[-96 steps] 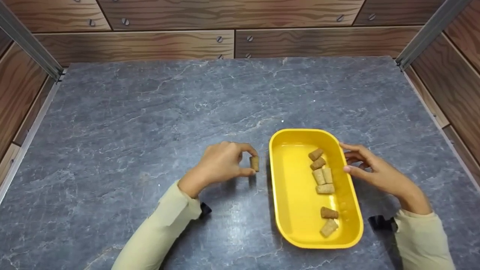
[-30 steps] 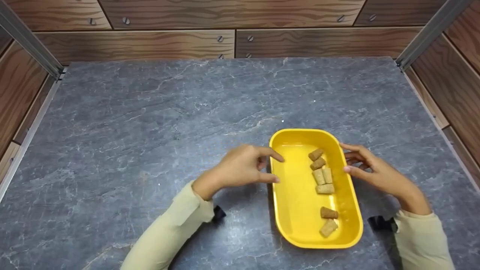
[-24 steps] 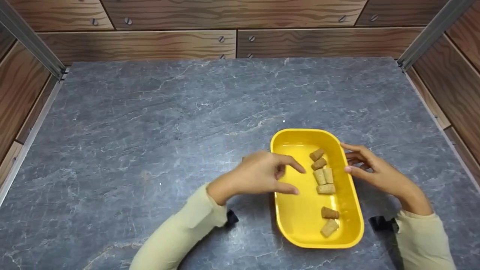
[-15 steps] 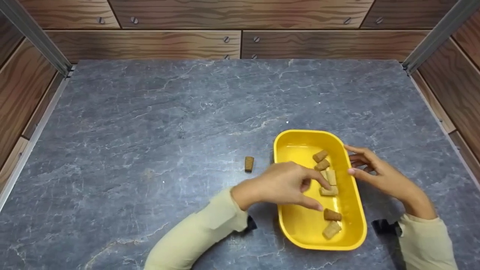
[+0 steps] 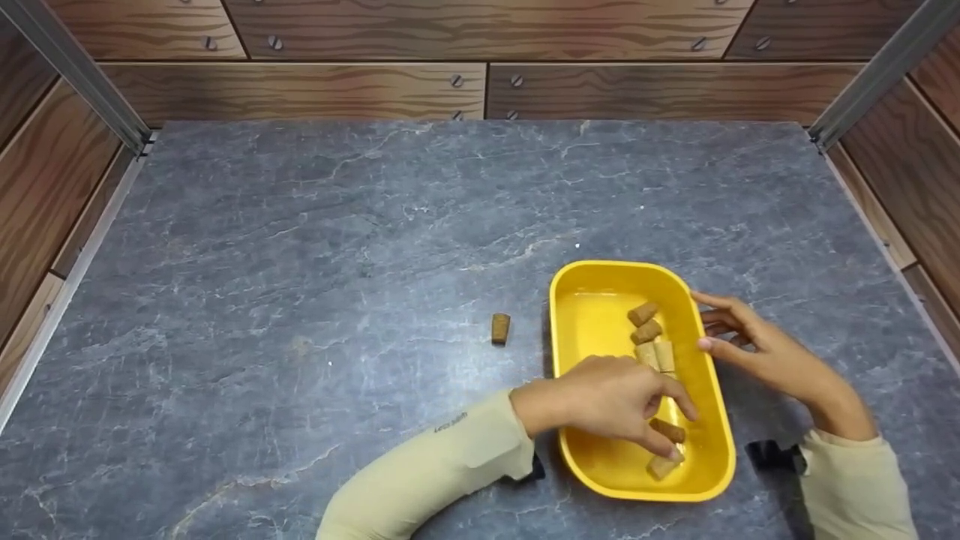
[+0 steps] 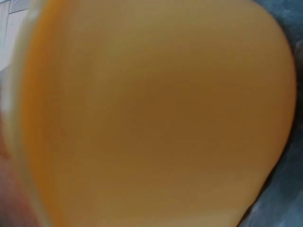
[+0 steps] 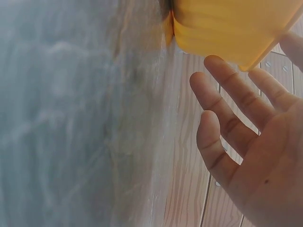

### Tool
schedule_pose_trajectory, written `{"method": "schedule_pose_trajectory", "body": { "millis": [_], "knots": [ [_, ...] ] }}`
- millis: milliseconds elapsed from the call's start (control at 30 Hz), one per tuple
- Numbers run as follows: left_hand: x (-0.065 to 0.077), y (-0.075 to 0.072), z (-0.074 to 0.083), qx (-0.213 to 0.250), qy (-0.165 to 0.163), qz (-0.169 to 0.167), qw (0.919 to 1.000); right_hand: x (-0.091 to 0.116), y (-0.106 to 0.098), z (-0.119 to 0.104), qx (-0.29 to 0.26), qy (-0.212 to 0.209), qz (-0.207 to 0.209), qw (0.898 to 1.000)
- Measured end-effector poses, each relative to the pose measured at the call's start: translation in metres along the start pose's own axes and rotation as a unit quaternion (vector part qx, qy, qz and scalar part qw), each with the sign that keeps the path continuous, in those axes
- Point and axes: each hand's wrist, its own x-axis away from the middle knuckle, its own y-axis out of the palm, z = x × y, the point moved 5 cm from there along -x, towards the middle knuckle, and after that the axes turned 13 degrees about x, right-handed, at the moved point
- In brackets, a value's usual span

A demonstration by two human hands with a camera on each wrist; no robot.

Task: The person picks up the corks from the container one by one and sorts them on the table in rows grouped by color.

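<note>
Left hand: reaches over the near half of the yellow tray; the left hand [image 5: 615, 397] has thumb and index finger spread, with a dark brown cork [image 5: 667, 430] between them and a pale cork [image 5: 661, 468] under the thumb tip; whether the fingertips touch either one is hard to tell from above.
Right hand: rests against the tray's right side; on the right hand [image 5: 769, 349] the index finger and thumb are apart, both at the rim, and the right wrist view shows the other fingers spread.
Yellow tray: the yellow tray [image 5: 589, 319] is a deep rounded rectangle, its long sides running away from the person; its wall, blurred, fills most of the left wrist view.
Corks inside: along the right half, two brown corks [image 5: 643, 313] lie at the far end, then two pale corks [image 5: 664, 355] side by side, then one cork [image 5: 670, 376] mostly hidden by the left hand.
Cork outside: a single tapered cork [image 5: 501, 328] is on the tabletop, left of the tray and apart from it.
Sleeves: pale cream, the left sleeve [image 5: 442, 469] with small dark lettering.
Surroundings: grey marble-patterned tabletop [image 5: 300, 262], wood-print panels [image 5: 300, 90] behind it.
</note>
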Motion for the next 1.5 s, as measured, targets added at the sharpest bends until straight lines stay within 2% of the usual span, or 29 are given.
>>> {"method": "schedule_pose_trajectory", "body": {
  "millis": [300,700,900,1167,1500],
  "knots": [
    [-0.01,0.016,-0.009,0.029,-0.024,-0.028,0.9989,0.001,0.0,0.001,-0.006,-0.001,0.0,1.0],
    [-0.016,0.027,-0.017,0.008,-0.055,-0.064,0.9964,-0.002,0.0,0.002,-0.009,0.0,-0.001,1.0],
    [-0.019,0.031,-0.018,-0.017,-0.069,-0.067,0.9953,-0.002,0.0,0.001,-0.009,0.004,-0.003,1.0],
    [-0.021,0.033,-0.017,-0.05,-0.062,-0.062,0.9949,-0.001,0.0,0.002,-0.011,-0.007,0.001,1.0],
    [-0.021,0.035,-0.018,-0.064,-0.065,-0.051,0.9945,-0.002,0.0,0.0,-0.025,-0.019,0.005,1.0]
  ]
}}
